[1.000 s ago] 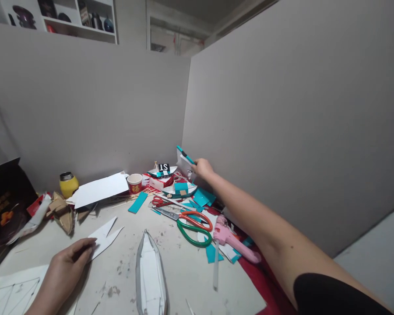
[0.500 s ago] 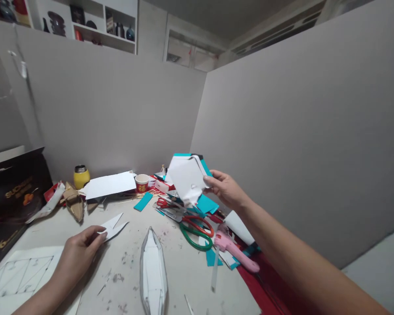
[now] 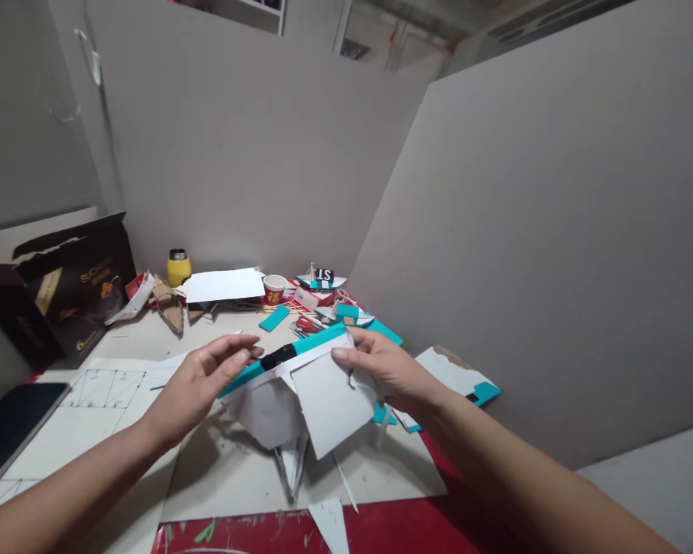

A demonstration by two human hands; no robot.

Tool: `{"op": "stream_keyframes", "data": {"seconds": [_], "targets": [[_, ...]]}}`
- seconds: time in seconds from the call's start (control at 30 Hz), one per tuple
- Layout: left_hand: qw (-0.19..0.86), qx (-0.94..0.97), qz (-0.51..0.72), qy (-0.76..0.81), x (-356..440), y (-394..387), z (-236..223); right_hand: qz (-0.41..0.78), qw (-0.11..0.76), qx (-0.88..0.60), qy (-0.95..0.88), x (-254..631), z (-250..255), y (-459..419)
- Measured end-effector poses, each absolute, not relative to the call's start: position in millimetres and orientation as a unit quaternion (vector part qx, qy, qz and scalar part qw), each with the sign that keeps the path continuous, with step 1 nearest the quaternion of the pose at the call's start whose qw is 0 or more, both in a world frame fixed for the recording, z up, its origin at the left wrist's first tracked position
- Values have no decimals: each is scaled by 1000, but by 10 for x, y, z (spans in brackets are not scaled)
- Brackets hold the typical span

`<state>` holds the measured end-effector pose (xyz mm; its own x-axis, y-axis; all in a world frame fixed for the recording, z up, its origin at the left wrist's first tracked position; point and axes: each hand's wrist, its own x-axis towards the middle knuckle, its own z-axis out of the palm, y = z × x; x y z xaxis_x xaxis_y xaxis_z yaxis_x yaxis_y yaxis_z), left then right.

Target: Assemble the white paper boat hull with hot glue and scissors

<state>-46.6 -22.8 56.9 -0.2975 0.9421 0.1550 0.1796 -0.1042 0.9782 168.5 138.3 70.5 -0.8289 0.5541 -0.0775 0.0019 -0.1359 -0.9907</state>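
Both my hands are raised over the desk around a white cardboard piece (image 3: 317, 404) with a teal and black top edge. My right hand (image 3: 381, 369) pinches its upper right corner, thumb on the front. My left hand (image 3: 205, 381) comes in from the left with fingers loosely curved, fingertips touching the teal edge. Below the piece, the pointed end of a white paper boat hull (image 3: 292, 469) shows on the desk; the rest of it is hidden.
At the back stand a yellow jar (image 3: 179, 267), a white sheet (image 3: 225, 285), a red paper cup (image 3: 274, 288) and small model boats (image 3: 323, 281). A dark box (image 3: 63, 288) sits left. A drawn template (image 3: 86, 392) lies front left. Grey partitions wall in the desk.
My right hand brought the white and teal piece from the back right corner to in front of me. My left hand left the white cutout on the desk and rose to the piece. The view shifted.
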Motion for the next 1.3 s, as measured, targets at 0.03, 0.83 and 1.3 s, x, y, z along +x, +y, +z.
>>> {"op": "stream_keyframes", "data": {"seconds": [0.03,0.83,1.3], "targets": [[348,503,546,572,-439,-258,603,718,180,-216,-637,1652,711,1346],[63,701,331,629,-297,-441,586,302,196,-113,-926,1722,830,969],[-21,716,216,663,-224,-459,445,184,308,-103,-928,1862,555,1022]]}}
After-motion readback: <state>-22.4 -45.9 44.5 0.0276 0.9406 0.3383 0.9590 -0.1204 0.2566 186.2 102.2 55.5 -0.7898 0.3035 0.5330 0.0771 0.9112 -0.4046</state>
